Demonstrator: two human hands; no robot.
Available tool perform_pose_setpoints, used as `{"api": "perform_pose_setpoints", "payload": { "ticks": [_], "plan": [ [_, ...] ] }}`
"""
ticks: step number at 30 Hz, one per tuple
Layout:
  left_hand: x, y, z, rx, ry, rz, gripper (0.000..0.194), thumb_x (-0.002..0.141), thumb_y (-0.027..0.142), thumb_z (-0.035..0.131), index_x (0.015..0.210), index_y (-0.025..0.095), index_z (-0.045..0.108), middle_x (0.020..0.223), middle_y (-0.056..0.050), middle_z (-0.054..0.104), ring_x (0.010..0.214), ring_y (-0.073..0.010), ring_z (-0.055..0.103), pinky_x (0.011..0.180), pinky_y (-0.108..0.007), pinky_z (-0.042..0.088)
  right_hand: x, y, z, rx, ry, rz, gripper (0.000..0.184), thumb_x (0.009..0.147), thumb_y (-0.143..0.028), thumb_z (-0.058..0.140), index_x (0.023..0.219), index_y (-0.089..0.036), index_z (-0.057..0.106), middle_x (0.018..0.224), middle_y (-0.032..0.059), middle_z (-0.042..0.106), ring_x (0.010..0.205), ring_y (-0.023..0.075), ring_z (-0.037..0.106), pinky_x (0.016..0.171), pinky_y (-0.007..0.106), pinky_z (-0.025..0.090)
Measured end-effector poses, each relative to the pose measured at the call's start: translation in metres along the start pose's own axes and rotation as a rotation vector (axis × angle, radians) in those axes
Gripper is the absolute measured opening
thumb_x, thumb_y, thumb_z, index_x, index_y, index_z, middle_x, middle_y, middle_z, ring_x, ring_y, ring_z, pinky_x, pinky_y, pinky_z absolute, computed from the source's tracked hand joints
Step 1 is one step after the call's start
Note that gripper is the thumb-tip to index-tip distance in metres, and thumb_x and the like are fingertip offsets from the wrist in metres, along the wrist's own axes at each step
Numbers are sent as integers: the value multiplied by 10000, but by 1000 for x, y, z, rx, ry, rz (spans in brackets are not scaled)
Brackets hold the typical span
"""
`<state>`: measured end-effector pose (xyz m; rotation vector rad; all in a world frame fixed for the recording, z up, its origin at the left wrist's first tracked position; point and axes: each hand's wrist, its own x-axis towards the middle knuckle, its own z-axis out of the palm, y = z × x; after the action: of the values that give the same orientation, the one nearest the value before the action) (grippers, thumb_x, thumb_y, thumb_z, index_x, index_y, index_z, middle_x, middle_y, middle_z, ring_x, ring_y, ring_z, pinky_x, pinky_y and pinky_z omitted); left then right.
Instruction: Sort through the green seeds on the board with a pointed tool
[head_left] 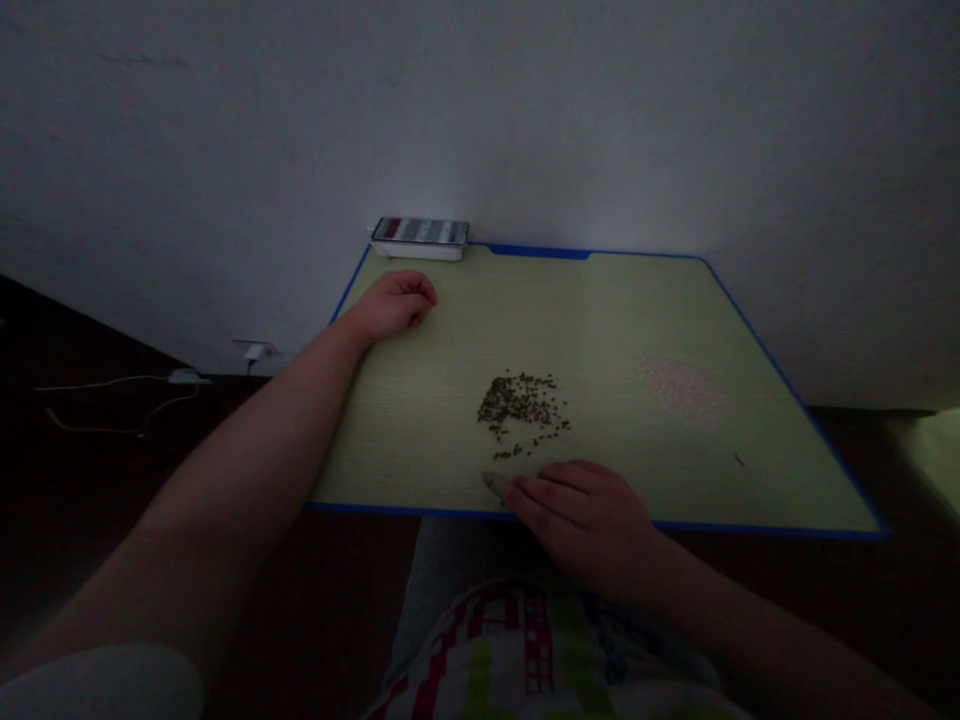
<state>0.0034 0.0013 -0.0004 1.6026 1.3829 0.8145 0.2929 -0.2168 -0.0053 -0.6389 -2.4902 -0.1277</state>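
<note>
I view dark, roundish grains (pixel 495 402) scattered just beyond the right hand (pixel 589 508), its fingers closed on a greyish piece (pixel 494 483); the left hand (pixel 396 303) half-curls, contents unclear.

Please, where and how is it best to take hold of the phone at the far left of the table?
Probably by the right short end of the phone, coming from the front right. It lies flat on a white box, long side running along the wall, so the back seems tight. The left hand rests in front, leaving that end freer.
</note>
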Motion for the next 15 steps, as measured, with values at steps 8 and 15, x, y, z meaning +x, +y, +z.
{"api": "perform_pose_setpoints", "payload": {
  "ticks": [8, 15],
  "plan": [
    [3, -5, -1, -26, 0, -2, 161, 580, 146, 568, 734, 189, 588, 461, 47, 494, 430, -95, 414, 462, -231, 287, -5, -5, 5, -133, -113, 60, 295, 962, -71, 526, 1189, -112, 709, 981, 103, 792, 802, 207, 673, 671, 334, 550],
    [2, -2, 0, -8, 3, -3, 153, 583, 135, 556, 723, 185, 590, 478, 39, 493, 446, -95, 422, 475, -234, 297, -40, 22, -12, -222, -14, 120, 283, 952, -54, 526, 1163, -97, 709, 996, 92, 808, 832, 220, 706, 725, 356, 585]
  ]
}}
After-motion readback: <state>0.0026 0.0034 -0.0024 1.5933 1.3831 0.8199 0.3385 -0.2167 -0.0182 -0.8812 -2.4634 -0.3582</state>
